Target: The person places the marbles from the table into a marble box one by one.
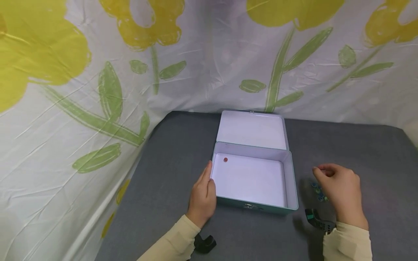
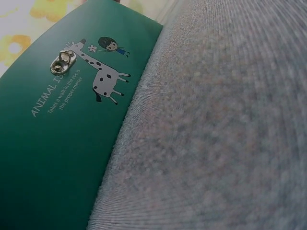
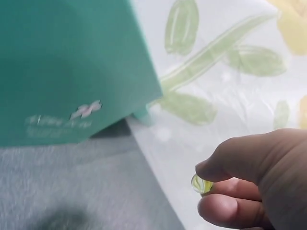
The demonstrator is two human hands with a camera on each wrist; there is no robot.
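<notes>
Pinches a marble (image 3: pixel 201 184) in the right hand (image 1: pixel 343 192), right of the open box (image 1: pixel 254 152); rests the straight-fingered left hand (image 1: pixel 203 197) against its left side.

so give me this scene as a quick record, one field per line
box: open, on a grey surface
lid: back, at the far side
inside: one reddish ball, near far left corner
left hand: touches the box's left side
right hand: pinches a clear, yellow-green swirled marble, outside the box
loose: small blue-green pieces near the right hand
backdrop: flowered cloth
</notes>
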